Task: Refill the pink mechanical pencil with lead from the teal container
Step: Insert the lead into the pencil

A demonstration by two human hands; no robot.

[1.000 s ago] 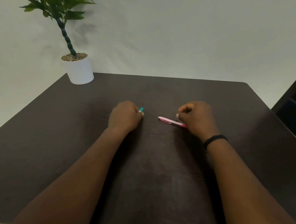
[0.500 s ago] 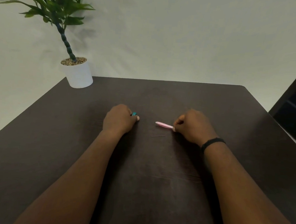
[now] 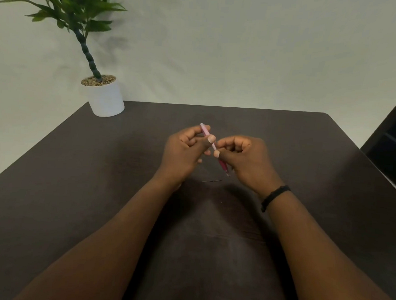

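Fingers of the left hand [image 3: 184, 149] pinched on the upper, pale end of the pink mechanical pencil [image 3: 213, 147]; fingers of the right hand [image 3: 245, 161] closed around its lower, darker grip end. Pencil held off the table [image 3: 319, 157], slanting from upper left down to lower right, tip pointing toward the wearer. Just below the hands, flat on the table and apart from both: one thin lead [image 3: 212, 181], untouched. Judging by that: a lead out and waiting, pencil picked up, probably about to be opened at the far end. Left to do: cap off, lead picked up and fed in, cap back on. Teal container nowhere visible, possibly hidden in the left palm; cannot tell, nor what remains inside. White pot [image 3: 106, 100] at the far left corner filled with pebbles around a plant stem.
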